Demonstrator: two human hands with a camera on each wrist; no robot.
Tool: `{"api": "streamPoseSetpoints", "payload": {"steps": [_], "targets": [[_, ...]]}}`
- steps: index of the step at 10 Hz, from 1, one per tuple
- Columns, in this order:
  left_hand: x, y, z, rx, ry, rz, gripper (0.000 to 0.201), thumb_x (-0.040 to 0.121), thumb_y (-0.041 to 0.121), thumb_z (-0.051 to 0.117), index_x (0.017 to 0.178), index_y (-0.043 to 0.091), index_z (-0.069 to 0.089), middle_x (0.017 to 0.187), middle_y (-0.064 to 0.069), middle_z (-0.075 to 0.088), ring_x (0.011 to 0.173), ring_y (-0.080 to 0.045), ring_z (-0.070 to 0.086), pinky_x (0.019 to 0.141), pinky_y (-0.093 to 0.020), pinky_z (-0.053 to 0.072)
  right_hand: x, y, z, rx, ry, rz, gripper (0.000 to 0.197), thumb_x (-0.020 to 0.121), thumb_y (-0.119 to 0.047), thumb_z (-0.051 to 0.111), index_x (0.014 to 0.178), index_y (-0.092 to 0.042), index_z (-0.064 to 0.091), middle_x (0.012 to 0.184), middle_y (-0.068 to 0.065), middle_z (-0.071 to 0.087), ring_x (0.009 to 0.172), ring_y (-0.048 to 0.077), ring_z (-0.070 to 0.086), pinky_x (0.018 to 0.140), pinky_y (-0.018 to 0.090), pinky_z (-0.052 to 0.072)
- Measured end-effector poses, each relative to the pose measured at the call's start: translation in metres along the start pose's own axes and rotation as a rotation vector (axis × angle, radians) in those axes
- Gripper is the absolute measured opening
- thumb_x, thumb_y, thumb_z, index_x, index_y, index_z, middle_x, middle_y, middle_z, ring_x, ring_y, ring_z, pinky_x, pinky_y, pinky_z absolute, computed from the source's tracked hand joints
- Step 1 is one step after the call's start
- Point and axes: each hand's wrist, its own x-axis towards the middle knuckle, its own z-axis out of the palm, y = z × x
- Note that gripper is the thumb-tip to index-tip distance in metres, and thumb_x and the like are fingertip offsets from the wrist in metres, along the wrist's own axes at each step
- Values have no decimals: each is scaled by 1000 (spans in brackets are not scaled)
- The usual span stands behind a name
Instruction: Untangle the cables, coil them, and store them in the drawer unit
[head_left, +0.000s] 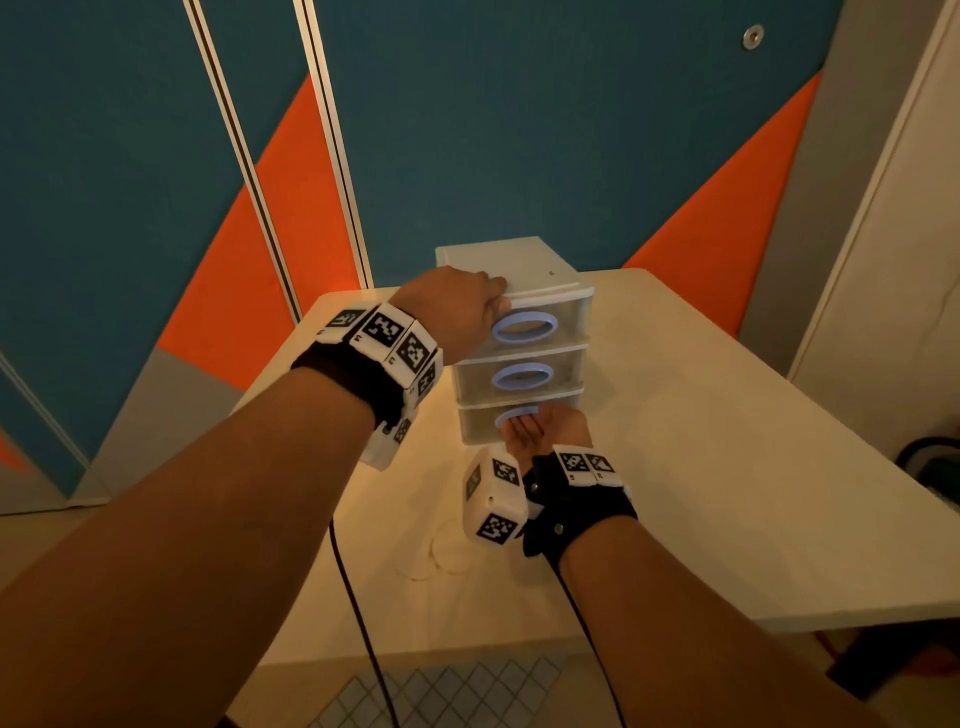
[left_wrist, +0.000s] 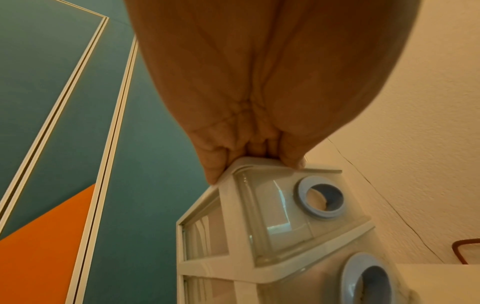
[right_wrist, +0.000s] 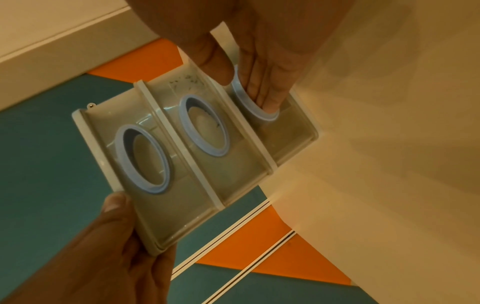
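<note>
A white three-drawer unit (head_left: 519, 260) with clear drawers and blue ring handles stands at the back of the table. My left hand (head_left: 467, 306) grips its top front left corner, fingers over the top and thumb on the front edge (left_wrist: 253, 162). My right hand (head_left: 540, 431) is palm up at the bottom drawer (head_left: 478, 431). Its fingers (right_wrist: 267, 98) reach into that drawer's ring handle (right_wrist: 244, 96), with the thumb on the outside of the ring. All three drawers look closed. A pale coiled cable (head_left: 441, 561) lies on the table by my right wrist.
The cream table (head_left: 727, 467) ends close in front of me and at the right. Black wrist-camera wires (head_left: 358, 623) hang over the front edge. Dark objects (head_left: 930, 467) sit on the floor at the right. A blue and orange wall stands behind.
</note>
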Motion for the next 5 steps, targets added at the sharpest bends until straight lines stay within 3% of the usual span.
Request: {"api": "streamPoseSetpoints", "payload": {"steps": [1, 2, 3, 4, 5], "targets": [[-2, 1, -1, 7, -7, 7, 48, 110, 32, 25, 152, 13, 37, 151, -15, 47, 133, -35, 48, 108, -43, 39, 2, 0, -1, -80, 5, 5, 20, 102, -8, 38, 92, -1, 54, 89, 16, 60, 82, 25, 57, 52, 26, 56], [-4, -5, -1, -17, -21, 15, 49, 110, 30, 24, 156, 15, 31, 158, -11, 38, 141, -31, 42, 114, -40, 33, -1, 6, 1, -91, 24, 9, 14, 101, -10, 48, 100, 0, 58, 100, 20, 59, 80, 27, 60, 51, 26, 57], [-5, -13, 0, -112, -39, 3, 51, 110, 33, 25, 158, 17, 25, 164, -8, 26, 150, -23, 27, 119, -31, 21, -18, 7, -1, -120, -4, 15, 16, 95, -5, 50, 85, 1, 61, 83, 23, 61, 68, 28, 60, 60, 31, 55], [-7, -15, 2, -266, -25, -34, 56, 109, 36, 28, 161, 19, 13, 167, -6, 16, 154, -19, 12, 120, -29, 15, -44, -2, -6, -156, -65, 58, 17, 93, -4, 51, 78, -1, 58, 78, 26, 53, 64, 33, 52, 57, 30, 51], [-17, -11, 2, -505, 103, -113, 64, 109, 36, 31, 161, 19, -3, 167, -9, 12, 155, -20, 7, 120, -33, 18, -75, -19, -15, -273, -29, 26, 15, 92, -5, 59, 88, 6, 67, 89, 27, 68, 84, 37, 64, 79, 38, 54]]}}
